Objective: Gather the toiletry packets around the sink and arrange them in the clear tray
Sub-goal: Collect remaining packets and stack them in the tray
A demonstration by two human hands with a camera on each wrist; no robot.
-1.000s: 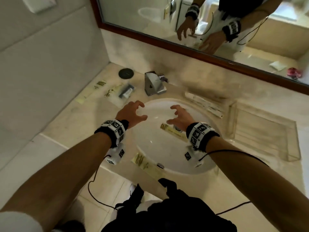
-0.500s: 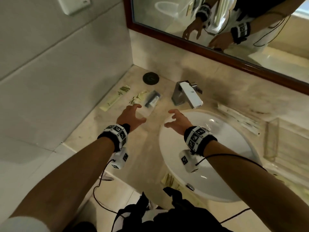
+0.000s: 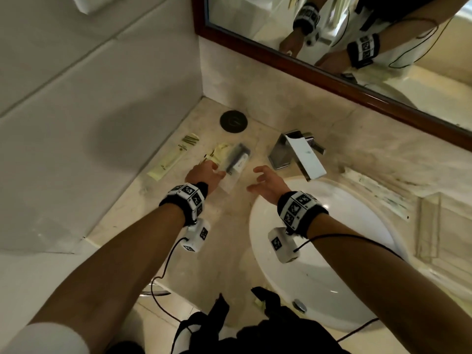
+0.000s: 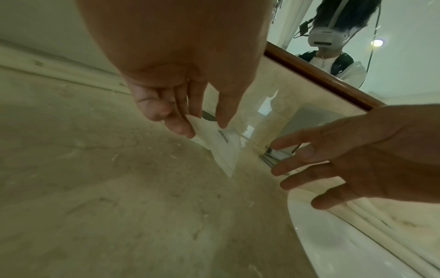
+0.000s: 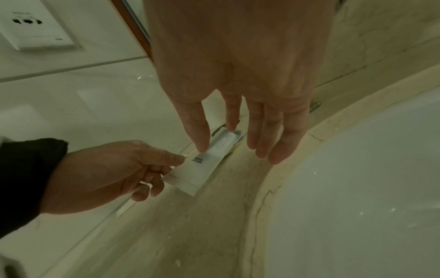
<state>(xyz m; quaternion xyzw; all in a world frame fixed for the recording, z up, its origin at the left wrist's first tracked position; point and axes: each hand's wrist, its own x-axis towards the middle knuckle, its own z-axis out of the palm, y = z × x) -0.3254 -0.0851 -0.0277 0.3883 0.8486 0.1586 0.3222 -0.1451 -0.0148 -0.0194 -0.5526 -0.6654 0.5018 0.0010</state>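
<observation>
Pinching white packet [image 5: 204,165] edge, left hand [image 5: 100,175]

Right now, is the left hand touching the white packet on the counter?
Touching. The right wrist view shows the left hand with its fingers pinching the near edge of the white packet; the left wrist view agrees.

The right hand [image 5: 238,79] hangs with fingers straight over a white packet [image 5: 207,159] on the counter [image 5: 202,235] beside the sink [image 5: 357,188]. The left hand [image 5: 107,173] pinches the packet's edge.
</observation>
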